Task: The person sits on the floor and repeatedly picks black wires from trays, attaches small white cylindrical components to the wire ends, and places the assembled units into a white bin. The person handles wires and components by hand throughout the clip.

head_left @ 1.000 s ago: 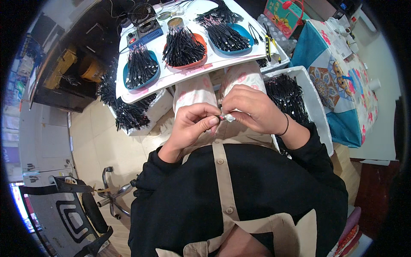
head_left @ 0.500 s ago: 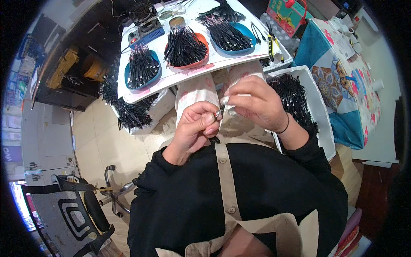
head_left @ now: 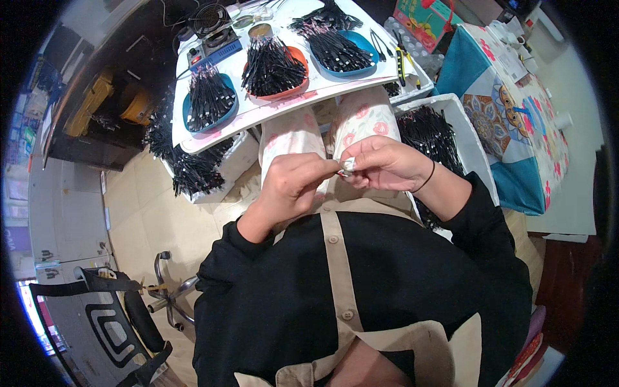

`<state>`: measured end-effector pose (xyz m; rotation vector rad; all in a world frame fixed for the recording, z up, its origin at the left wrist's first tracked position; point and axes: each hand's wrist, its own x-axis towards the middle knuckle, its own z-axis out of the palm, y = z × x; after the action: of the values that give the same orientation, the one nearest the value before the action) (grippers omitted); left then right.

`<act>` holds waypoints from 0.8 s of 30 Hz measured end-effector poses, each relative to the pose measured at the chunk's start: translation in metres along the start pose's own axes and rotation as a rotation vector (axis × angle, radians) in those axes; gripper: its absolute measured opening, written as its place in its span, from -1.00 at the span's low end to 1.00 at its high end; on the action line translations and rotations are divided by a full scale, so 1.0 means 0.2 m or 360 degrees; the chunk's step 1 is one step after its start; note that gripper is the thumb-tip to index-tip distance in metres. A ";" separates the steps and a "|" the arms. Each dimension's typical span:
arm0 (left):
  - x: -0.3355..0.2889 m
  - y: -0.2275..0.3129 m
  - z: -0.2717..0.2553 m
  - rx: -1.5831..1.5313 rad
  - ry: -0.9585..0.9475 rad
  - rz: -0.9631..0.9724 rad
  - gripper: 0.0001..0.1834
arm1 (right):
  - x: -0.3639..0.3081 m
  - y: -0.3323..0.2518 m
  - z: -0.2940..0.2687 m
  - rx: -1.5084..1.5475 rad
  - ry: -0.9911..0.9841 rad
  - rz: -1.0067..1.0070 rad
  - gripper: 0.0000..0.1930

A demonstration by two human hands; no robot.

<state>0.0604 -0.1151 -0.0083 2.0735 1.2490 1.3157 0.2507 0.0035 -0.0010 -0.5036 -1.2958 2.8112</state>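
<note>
Over my lap the two hands meet at the fingertips. My left hand (head_left: 291,182) is turned back-up, its thumb and forefinger pinched at the thin wire end (head_left: 342,173) of a short black cable whose body the hand now hides. From the other side my right hand (head_left: 387,164) pinches the same spot, fingers curled. White wrapping (head_left: 349,163) shows at its fingertips. How the wires lie between the fingers is too small to tell.
Ahead, a white table (head_left: 284,106) bears a blue tray (head_left: 187,119), an orange tray (head_left: 302,58) and another blue tray (head_left: 371,48), all heaped with black cables. Cutters (head_left: 401,68) lie at its right. Cable-filled foam boxes (head_left: 477,151) flank my legs; a chair (head_left: 109,322) stands left.
My left hand has rolled from palm-up to back-up, hiding the black cable end that hung below it. My right hand has lowered and turned, bringing its fingertips against the left ones.
</note>
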 end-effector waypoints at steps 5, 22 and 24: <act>-0.05 0.01 0.04 -0.0654 0.0165 -0.0457 -0.86 | -0.04 -0.02 0.06 -0.1180 0.0358 -0.0697 -0.86; -0.07 0.01 0.06 -0.2403 0.0109 -0.0701 -0.85 | -0.06 -0.08 0.13 -0.1630 0.0288 -0.1327 -0.78; -0.06 0.03 0.07 -0.2566 0.0047 -0.0741 -0.84 | -0.03 -0.09 0.14 -0.1841 0.0160 -0.1647 -0.78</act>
<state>0.0725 -0.1268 -0.0175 0.5649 0.2564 1.3153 0.2466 -0.0061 0.0300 0.0941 -2.1623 1.0715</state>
